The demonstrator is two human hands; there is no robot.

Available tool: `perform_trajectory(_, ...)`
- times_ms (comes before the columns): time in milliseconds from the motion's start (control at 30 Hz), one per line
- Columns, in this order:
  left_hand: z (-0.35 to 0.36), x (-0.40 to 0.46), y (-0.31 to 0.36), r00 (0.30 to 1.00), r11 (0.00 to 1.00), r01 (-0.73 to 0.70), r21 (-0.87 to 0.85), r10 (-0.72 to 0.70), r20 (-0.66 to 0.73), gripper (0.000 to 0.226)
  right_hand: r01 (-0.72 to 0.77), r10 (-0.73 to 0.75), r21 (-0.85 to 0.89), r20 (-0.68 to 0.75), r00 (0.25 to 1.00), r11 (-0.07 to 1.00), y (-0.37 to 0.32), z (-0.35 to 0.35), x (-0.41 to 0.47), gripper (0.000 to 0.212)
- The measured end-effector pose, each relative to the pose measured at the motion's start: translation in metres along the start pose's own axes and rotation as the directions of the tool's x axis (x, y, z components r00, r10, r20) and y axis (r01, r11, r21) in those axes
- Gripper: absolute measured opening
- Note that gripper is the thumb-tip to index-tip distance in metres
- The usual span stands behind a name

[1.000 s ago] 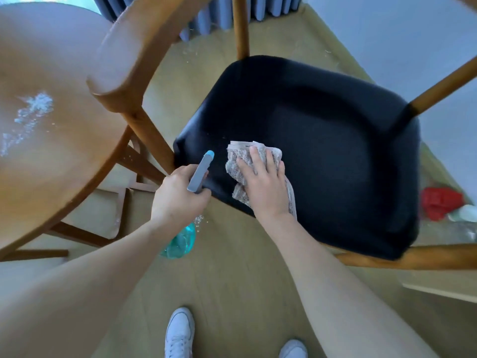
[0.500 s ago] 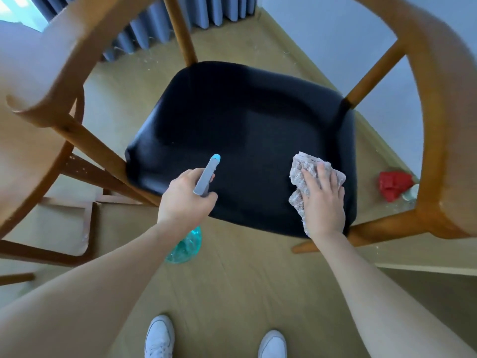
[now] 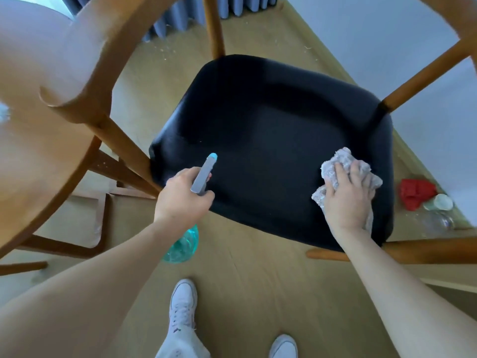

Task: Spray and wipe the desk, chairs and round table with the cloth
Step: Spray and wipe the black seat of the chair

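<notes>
Palm pressure is what the right hand (image 3: pixel 347 200) supplies: its fingers lie spread and flat over the bunched cloth (image 3: pixel 335 161), pinning it to the near right part of the black chair seat (image 3: pixel 271 130), a posture that suits dragging the fabric across the padding rather than lifting it. The left hand (image 3: pixel 184 196) is wrapped around the neck of the spray bottle (image 3: pixel 204 174), nozzle pointing out over the seat and teal body hanging below the wrist, seemingly kept ready for another squirt. Off to the left, the round table (image 3: pixel 46 151) stands beside the chair's curved wooden arm (image 3: pixel 85 73).
</notes>
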State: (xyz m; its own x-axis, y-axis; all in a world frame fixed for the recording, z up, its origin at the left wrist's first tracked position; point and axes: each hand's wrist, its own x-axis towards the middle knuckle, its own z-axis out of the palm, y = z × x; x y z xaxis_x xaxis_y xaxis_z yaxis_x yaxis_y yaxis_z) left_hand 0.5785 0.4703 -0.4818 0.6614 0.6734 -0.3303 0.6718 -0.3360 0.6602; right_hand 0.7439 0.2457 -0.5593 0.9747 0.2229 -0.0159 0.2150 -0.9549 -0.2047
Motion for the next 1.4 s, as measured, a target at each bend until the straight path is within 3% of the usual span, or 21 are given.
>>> perform_trajectory(167, -0.034, 0.029, -0.014, 1.0, 1.0, -0.012, 0.027, 0.012, 0.0, 0.027, -0.003, 0.003, 0.01, 0.046, 0.999, 1.0, -0.055, 0.009, 0.009, 0.046)
perform_trajectory(600, -0.073, 0.05, -0.063, 1.0, 0.993, -0.015, 0.119, 0.015, -0.001, 0.035, 0.225, -0.228, 0.043, 0.121, 0.966, 0.973, -0.212, 0.04, 0.015, 0.047)
perform_trajectory(800, -0.085, 0.049, -0.075, 1.0, 0.995, -0.028, 0.097, 0.028, 0.003, 0.035, 0.38, -0.383, 0.053, 0.177, 0.907, 0.924, -0.277, 0.055, 0.012, 0.05)
perform_trajectory(933, -0.087, 0.045, -0.077, 0.999, 0.997, -0.026, 0.068, 0.029, -0.044, 0.025, 0.554, -0.561, 0.096, 0.215, 0.799, 0.827, -0.302, 0.059, 0.012, 0.048)
perform_trajectory(1100, -0.074, 0.037, -0.066, 0.996, 0.995, 0.008, 0.095, 0.0, -0.084, 0.029, 0.631, -0.641, 0.116, 0.192, 0.743, 0.767, -0.284, 0.057, 0.019, 0.049)
perform_trajectory(1400, -0.011, 0.023, 0.015, 0.998, 0.999, -0.022, -0.035, 0.02, -0.067, 0.031, 0.447, -0.441, 0.019, 0.199, 0.875, 0.894, -0.139, 0.02, 0.052, 0.049)
